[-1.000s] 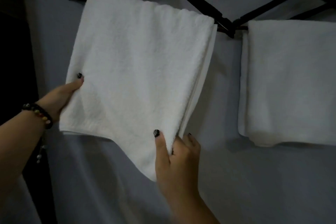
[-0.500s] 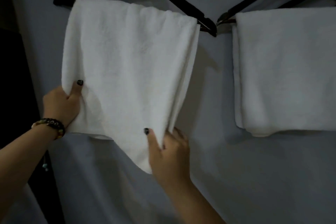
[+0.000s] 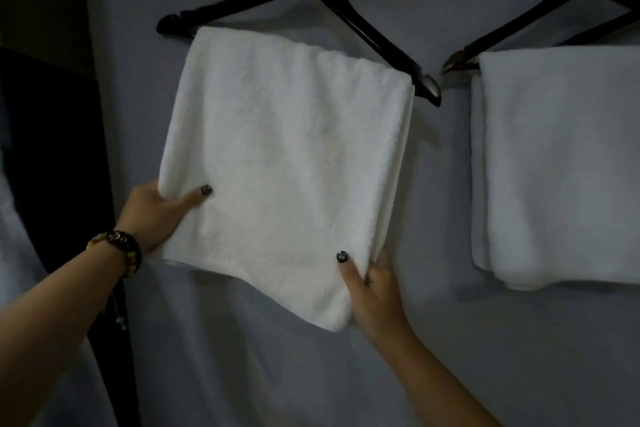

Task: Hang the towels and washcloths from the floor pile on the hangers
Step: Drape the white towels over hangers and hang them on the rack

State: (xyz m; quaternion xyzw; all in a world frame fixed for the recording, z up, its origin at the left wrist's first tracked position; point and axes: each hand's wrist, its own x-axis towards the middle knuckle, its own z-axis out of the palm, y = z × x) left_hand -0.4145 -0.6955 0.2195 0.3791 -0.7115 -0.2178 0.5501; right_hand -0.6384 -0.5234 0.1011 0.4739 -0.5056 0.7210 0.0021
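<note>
White folded towel [image 3: 287, 163] draped over the bar of a black hanger [image 3: 304, 7], hung slightly askew, lower edge sloping down to the right, layered folds showing along its right side. Second white towel [image 3: 561, 163] folded over another black hanger [image 3: 540, 14] just to the right, hung straight, apart from the first.

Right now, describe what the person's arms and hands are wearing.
Both forearms are bare, no sleeves. The left hand has a dark beaded bracelet at the wrist, with coloured beads and a thin dangling cord. Both thumbnails carry dark polish. The right hand shows no jewellery.
</note>
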